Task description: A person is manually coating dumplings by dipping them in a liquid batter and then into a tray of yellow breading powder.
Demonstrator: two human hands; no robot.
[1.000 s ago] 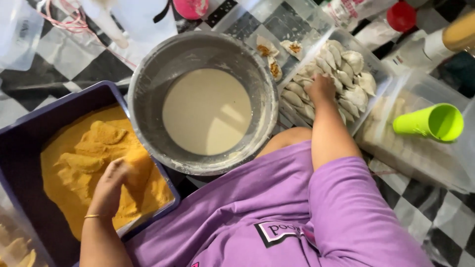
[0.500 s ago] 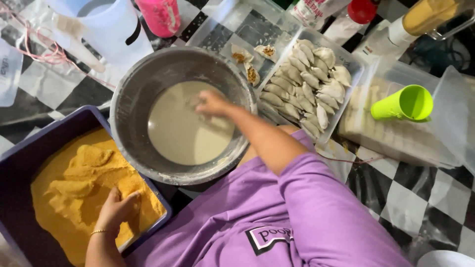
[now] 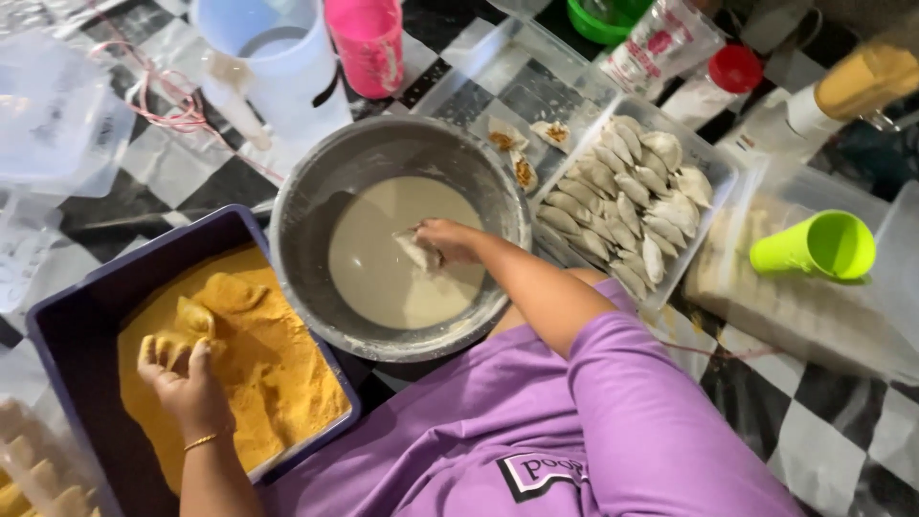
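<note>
Battering step in hand, by the look of it. Right hand (image 3: 448, 239) at frame centre, fingers pinched on a dumpling (image 3: 419, 253) dipped in batter bowl (image 3: 316, 191). Left hand (image 3: 187, 383), lower left, fingers curled over coated piece (image 3: 194, 318) in crumb tray (image 3: 57, 316). Next move probably calls for a lift clear of the batter.

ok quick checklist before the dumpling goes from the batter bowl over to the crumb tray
1. Dumpling held by right hand: ok, pinched at the fingertips.
2. Dumpling over the batter in the metal bowl: ok.
3. Fully coated: cannot tell, its underside is hidden.
4. Room in the crumb tray: ok, open orange crumbs lie to the right of the left hand.
5. Left hand free: not ok, it presses a crumbed piece.
6. Raw dumplings left in the clear tray: ok, many remain.
</note>
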